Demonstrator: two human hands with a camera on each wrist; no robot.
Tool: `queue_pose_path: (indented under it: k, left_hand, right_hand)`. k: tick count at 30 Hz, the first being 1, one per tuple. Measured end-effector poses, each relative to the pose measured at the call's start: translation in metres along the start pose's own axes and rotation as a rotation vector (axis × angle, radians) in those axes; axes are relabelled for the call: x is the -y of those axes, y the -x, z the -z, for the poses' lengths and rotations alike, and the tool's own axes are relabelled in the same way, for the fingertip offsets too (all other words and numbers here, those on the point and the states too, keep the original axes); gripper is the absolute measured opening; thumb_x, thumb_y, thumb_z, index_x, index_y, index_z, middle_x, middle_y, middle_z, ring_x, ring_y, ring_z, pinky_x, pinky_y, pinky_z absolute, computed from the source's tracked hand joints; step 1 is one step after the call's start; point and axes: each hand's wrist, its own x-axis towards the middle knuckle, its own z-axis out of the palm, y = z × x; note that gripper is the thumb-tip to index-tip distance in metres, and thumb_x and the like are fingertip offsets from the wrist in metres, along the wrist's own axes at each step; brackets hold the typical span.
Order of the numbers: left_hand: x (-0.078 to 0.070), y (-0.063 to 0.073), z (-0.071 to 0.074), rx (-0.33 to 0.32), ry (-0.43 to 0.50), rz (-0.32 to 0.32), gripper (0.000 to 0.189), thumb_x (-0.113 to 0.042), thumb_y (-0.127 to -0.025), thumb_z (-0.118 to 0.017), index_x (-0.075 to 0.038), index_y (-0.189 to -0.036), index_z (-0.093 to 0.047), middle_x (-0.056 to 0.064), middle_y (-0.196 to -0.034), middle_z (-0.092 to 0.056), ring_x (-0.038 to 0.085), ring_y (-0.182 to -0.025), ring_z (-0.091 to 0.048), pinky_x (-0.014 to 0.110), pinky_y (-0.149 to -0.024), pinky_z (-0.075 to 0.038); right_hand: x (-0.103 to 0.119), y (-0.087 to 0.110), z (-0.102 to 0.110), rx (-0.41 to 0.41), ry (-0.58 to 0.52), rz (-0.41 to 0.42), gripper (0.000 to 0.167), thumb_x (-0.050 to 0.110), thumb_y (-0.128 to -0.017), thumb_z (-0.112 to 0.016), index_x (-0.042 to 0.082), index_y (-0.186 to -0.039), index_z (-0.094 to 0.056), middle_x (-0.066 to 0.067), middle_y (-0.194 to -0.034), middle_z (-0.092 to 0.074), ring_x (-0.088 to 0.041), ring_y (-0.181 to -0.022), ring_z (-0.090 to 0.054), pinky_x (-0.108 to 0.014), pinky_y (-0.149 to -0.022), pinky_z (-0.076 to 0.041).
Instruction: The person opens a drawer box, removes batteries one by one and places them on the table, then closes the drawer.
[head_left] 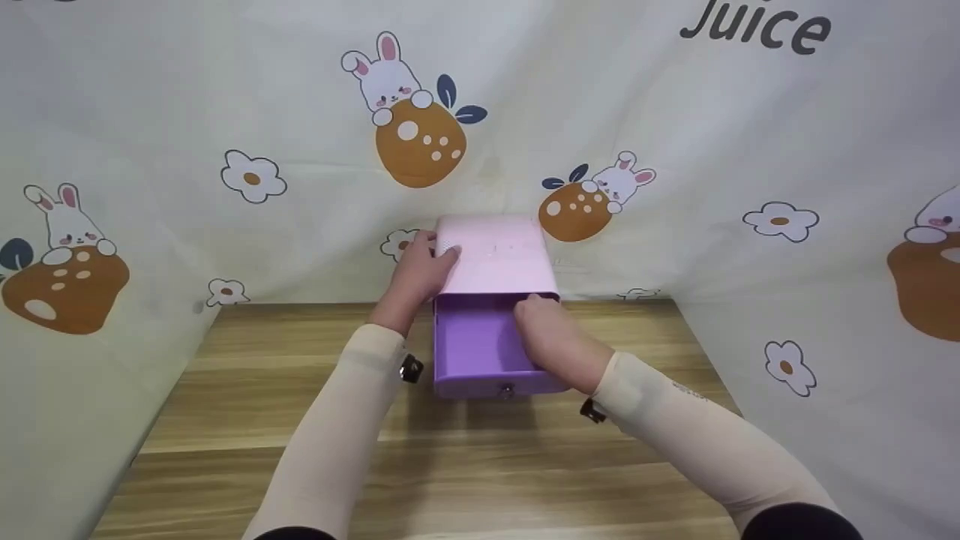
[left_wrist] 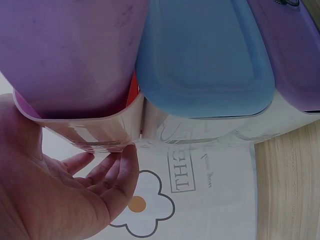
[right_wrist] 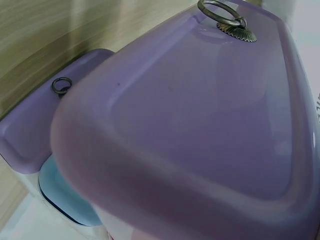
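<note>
A pink drawer cabinet (head_left: 499, 255) stands on the table with its top purple drawer (head_left: 480, 337) pulled out. My left hand (head_left: 421, 274) steadies the cabinet's left side, thumb over the top edge and fingers along the side wall (left_wrist: 110, 132). My right hand (head_left: 559, 337) reaches over the drawer's right side, its fingers inside near the back and hidden. I cannot tell what it holds. A red sliver (left_wrist: 132, 92) shows between drawer and cabinet in the left wrist view. Only the purple drawer front (right_wrist: 200, 110) fills the right wrist view, with a ring pull (right_wrist: 220, 12).
Below the pulled-out drawer are a blue drawer (left_wrist: 205, 55) and a lower purple drawer (left_wrist: 295, 55), both closed. The wood-grain table (head_left: 300, 420) extends in front. A printed cloth (head_left: 315, 97) with rabbits and flowers stands close behind and at both sides.
</note>
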Motion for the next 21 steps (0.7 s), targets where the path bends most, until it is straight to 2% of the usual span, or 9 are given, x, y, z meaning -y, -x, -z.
queue_pose_path:
  k: [6, 11, 16, 21]
  left_hand:
    - [-0.001, 0.001, 0.001, -0.001, 0.005, -0.007, 0.068, -0.045, -0.11, -0.062, -0.003, -0.16, -0.044, 0.023, -0.151, -0.059, 0.038, -0.14, -0.057, 0.049, -0.118, -0.045]
    - [-0.002, 0.002, 0.001, 0.002, 0.011, 0.0, 0.069, -0.045, -0.11, -0.061, -0.003, -0.161, -0.043, 0.023, -0.153, -0.058, 0.038, -0.141, -0.056, 0.05, -0.119, -0.044]
    - [-0.002, 0.002, 0.001, 0.001, 0.018, 0.006, 0.07, -0.046, -0.11, -0.062, -0.003, -0.161, -0.042, 0.023, -0.154, -0.057, 0.038, -0.141, -0.056, 0.051, -0.119, -0.044]
    - [-0.001, 0.001, 0.0, -0.004, 0.016, 0.008, 0.069, -0.046, -0.109, -0.063, -0.004, -0.161, -0.043, 0.022, -0.153, -0.059, 0.037, -0.14, -0.057, 0.05, -0.117, -0.045]
  right_hand:
    - [-0.001, 0.0, 0.004, 0.0, -0.063, 0.007, 0.006, -0.008, -0.089, -0.066, -0.003, -0.085, -0.067, -0.022, -0.087, -0.068, -0.045, -0.083, -0.07, -0.057, -0.078, -0.06]
    - [-0.001, 0.0, 0.014, 0.024, -0.191, -0.011, 0.013, -0.006, -0.082, -0.074, 0.004, -0.078, -0.066, -0.014, -0.084, -0.065, -0.036, -0.08, -0.065, -0.052, -0.078, -0.058]
    - [-0.005, 0.001, 0.025, 0.041, -0.251, 0.016, 0.009, -0.005, -0.082, -0.075, 0.003, -0.083, -0.073, -0.009, -0.083, -0.066, -0.03, -0.079, -0.062, -0.049, -0.079, -0.057]
    - [-0.014, 0.003, 0.036, 0.054, -0.334, -0.011, 0.01, -0.003, -0.083, -0.078, 0.001, -0.092, -0.079, -0.008, -0.088, -0.069, -0.027, -0.082, -0.064, -0.046, -0.08, -0.058]
